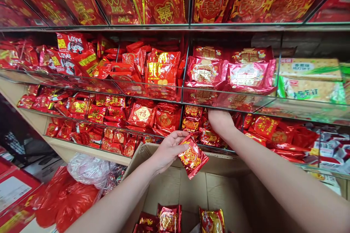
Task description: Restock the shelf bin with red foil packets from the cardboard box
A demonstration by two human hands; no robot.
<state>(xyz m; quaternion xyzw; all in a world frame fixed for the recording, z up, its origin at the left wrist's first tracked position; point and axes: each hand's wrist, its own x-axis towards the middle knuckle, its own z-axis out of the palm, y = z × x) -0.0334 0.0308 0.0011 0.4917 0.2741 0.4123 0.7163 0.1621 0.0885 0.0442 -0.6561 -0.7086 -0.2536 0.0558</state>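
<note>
My left hand (170, 151) pinches a small red snack packet (193, 157) with gold print by its upper left edge, above the open cardboard box (191, 180). My right hand (221, 122) reaches into a lower shelf compartment under the clear shelf front; its fingers are hidden behind the shelf edge and the forearm. Close to it in that compartment lie similar red and gold packets (191, 123). Down in the box are a few more packets, among them a red one (169, 218) and a red and gold one (212, 220).
Clear-fronted shelves (153, 93) full of red packets span the view. Pink-red packets (206, 71) and green and white cracker packs (308, 69) fill the middle row. At lower left are red plastic bags (68, 200), a clear bag (89, 169) and a red carton (13, 189).
</note>
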